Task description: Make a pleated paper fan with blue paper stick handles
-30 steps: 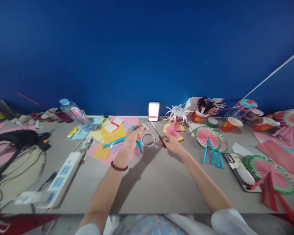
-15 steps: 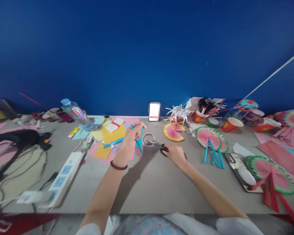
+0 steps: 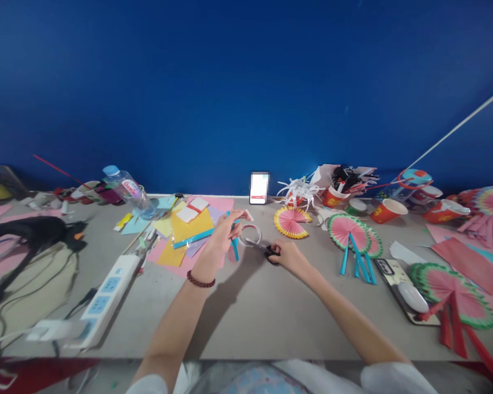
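Observation:
My left hand is closed around a blue paper strip and pinches a strand of tape that runs to a white tape roll, which is lifted beside it. My right hand is closed on black-handled scissors; their blades point left toward the tape roll and nearly touch it. Both hands hover over the grey tabletop near its middle.
A pile of coloured paper sheets lies left of my hands, a phone stands at the wall. Folded paper fans and red cups fill the right. A power strip and a water bottle sit left.
My right hand lowered the scissors and turned them so the blades point left at the tape roll. My left hand raised the tape roll slightly off the table.

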### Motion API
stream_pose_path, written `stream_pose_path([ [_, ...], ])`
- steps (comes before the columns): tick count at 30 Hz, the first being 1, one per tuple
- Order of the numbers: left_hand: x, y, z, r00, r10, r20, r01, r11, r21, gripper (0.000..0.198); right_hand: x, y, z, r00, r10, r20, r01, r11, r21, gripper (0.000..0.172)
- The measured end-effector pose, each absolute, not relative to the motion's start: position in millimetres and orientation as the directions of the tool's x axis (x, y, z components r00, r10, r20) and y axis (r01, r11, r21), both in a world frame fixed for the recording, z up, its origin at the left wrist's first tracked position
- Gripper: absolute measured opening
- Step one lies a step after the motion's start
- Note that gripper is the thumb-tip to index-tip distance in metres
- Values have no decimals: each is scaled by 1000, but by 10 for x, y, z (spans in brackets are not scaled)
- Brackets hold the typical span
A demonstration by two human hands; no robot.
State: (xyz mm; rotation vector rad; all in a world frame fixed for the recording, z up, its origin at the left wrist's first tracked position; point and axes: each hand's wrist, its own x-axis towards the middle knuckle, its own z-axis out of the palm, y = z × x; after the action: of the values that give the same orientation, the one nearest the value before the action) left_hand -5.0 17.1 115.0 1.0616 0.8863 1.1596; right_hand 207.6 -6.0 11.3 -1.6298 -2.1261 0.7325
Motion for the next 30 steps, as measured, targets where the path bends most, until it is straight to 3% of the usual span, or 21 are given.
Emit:
stream_pose_path([
  [3, -19, 154, 1153, 223, 975, -18, -260, 77, 963, 24, 2094, -42, 249, -271, 962, -37, 724, 178, -667, 17],
  [9, -2, 167, 1098, 272, 962, -38, -237, 105, 966, 26, 2003, 28, 810, -213, 960, 181, 515, 268, -815, 22],
  [13, 3, 177, 1045, 271, 960, -74, -214, 135, 967, 31, 1860, 80, 1073, -160, 967, 197, 349, 242, -905, 25],
  [20, 11, 161, 1026, 357, 931, -81, -220, 168, 961, 44, 1706, 148, 1104, -167, 963, 213, 282, 254, -925, 26],
  [24, 15, 182, 1034, 417, 904, -100, -268, 227, 936, 52, 1695, 138, 1098, -122, 942, 314, 279, 336, -900, 22],
  [27, 20, 203, 1028, 432, 895, -112, -312, 265, 912, 53, 1711, 127, 1097, -119, 922, 369, 241, 387, -890, 18],
  [30, 23, 231, 1008, 380, 918, -116, -367, 265, 892, 46, 1730, 125, 1081, -78, 941, 328, 117, 335, -935, 18],
])
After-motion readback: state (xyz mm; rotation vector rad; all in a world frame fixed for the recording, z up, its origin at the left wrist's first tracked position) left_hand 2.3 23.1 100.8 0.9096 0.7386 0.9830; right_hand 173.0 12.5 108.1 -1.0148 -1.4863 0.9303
